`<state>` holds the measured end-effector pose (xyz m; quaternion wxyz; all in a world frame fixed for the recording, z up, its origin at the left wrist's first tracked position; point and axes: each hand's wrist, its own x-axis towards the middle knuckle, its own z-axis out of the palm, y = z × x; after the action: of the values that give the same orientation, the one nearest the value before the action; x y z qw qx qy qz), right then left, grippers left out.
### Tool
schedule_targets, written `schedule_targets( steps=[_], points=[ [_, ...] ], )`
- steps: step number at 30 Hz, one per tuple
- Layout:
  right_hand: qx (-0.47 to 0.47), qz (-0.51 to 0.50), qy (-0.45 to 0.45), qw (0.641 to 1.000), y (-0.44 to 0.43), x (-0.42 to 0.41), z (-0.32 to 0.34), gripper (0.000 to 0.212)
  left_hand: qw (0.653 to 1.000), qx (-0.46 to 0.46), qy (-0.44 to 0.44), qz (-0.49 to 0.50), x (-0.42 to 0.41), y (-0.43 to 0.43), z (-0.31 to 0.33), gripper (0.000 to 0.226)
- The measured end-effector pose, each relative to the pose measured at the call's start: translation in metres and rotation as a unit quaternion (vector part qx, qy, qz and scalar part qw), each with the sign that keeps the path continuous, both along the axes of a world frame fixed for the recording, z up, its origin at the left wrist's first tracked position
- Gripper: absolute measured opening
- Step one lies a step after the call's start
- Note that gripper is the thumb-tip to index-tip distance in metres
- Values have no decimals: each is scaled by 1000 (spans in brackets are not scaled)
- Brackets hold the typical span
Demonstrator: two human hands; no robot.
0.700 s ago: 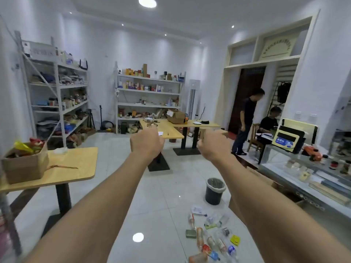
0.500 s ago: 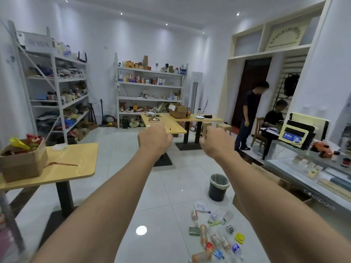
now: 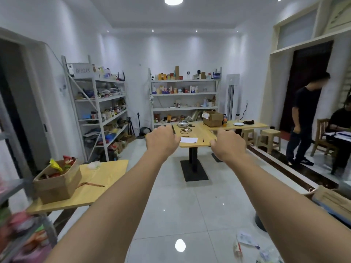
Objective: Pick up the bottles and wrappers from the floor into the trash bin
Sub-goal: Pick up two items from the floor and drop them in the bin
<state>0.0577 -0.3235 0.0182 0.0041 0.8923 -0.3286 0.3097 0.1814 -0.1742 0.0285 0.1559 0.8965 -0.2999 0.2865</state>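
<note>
Both my arms stretch straight out at chest height. My left hand and my right hand are curled into fists, backs up, holding nothing. Far below them, at the bottom right of the floor, lie a white wrapper, a small tube-like bottle and a clear bottle, partly cut off by the frame edge. The dark trash bin shows only as a sliver behind my right forearm.
A wooden table with a cardboard box of wrappers stands at the left. Another wooden table is straight ahead, shelves behind it. A standing person, stools and a seated person are at the right.
The view has swung up and to the left, so the litter and bin slid to the bottom right corner. My fists stay held out in front.
</note>
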Motion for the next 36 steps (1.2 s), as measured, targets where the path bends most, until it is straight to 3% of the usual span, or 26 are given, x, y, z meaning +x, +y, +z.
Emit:
schedule_targets(
  steps=[9, 20, 28, 36],
  points=[
    [10, -25, -5, 1000, -86, 17, -24, 17, 997, 15, 25, -69, 28, -108, -28, 36],
    [39, -165, 17, 985, -163, 24, -49, 16, 977, 29, 46, -204, 60, -253, -62, 38],
    [60, -284, 30, 956, -199, 54, -64, 16, 946, 44, 67, -315, 113, -323, -84, 41],
    [113, -384, 89, 912, -216, 35, -118, 21, 914, 97, 119, -374, 113, -386, -159, 42]
  ],
)
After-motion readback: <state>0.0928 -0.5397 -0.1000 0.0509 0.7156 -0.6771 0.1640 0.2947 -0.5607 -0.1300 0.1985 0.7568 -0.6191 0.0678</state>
